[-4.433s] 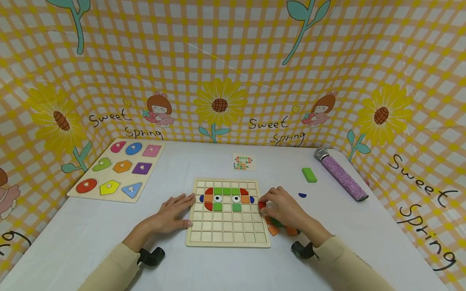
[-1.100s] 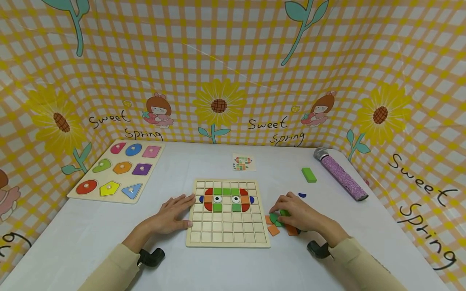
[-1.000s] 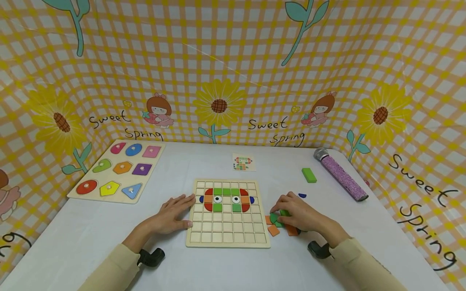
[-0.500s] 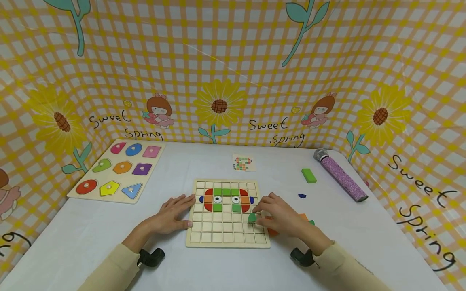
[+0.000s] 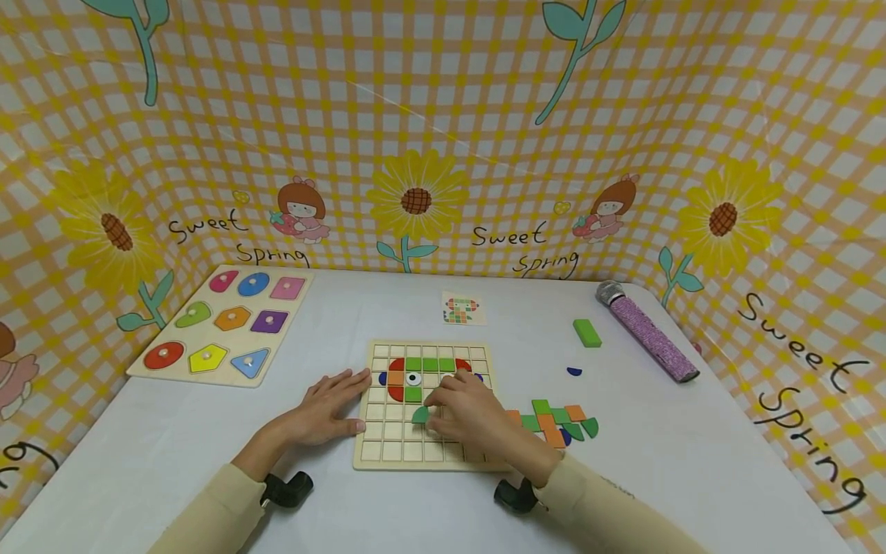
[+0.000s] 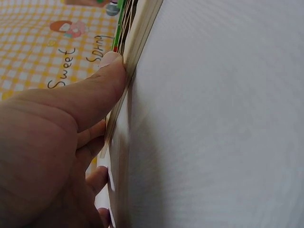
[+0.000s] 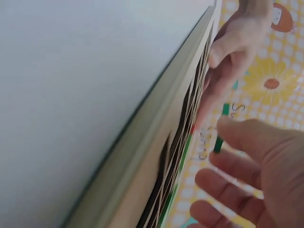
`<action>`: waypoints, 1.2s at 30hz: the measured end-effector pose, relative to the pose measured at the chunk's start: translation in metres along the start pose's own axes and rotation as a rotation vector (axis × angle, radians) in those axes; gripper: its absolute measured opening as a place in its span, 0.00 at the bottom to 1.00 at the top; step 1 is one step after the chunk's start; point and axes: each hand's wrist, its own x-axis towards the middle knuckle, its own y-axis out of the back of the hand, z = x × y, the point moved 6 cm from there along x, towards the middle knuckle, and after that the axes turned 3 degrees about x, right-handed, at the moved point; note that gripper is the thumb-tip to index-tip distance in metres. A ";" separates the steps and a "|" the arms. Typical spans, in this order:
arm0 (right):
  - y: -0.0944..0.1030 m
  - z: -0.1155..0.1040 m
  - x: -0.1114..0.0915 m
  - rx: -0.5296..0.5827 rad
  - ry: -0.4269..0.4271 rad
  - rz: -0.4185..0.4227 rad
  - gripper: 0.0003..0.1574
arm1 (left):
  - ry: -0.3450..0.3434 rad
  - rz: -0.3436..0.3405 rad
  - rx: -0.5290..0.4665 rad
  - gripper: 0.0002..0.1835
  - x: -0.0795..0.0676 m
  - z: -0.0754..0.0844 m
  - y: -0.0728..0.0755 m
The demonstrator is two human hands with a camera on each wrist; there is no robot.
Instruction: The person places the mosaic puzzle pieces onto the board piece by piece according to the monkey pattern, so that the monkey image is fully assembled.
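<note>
On white cloth point(image 5: 208, 438), above a square pale-wood grid board point(image 5: 392, 432) touched along its left edge by the relaxed left hand point(image 5: 324, 409), a green leaf-shaped tile point(image 5: 420, 415) is pinched by the right hand point(image 5: 467, 414), probably best aligned before being lowered flat.

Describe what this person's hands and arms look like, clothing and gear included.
The left hand and right hand are bare, with no gloves or rings showing. The left sleeve and right sleeve are plain beige and end short of the wrists. Each wrist carries a small black rounded device: left wrist camera, right wrist camera. No cables are visible.
</note>
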 end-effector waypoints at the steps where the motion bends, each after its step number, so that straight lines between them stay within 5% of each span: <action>1: -0.002 -0.002 0.003 -0.007 -0.003 0.001 0.12 | 0.001 0.000 0.001 0.40 0.000 0.000 0.000; 16: -0.022 -0.016 0.031 -0.085 -0.011 0.001 0.09 | -0.014 -0.001 0.001 0.40 -0.001 0.001 0.001; 36: -0.027 -0.018 0.032 -0.110 -0.001 -0.056 0.16 | -0.013 -0.002 -0.005 0.39 0.001 -0.001 -0.001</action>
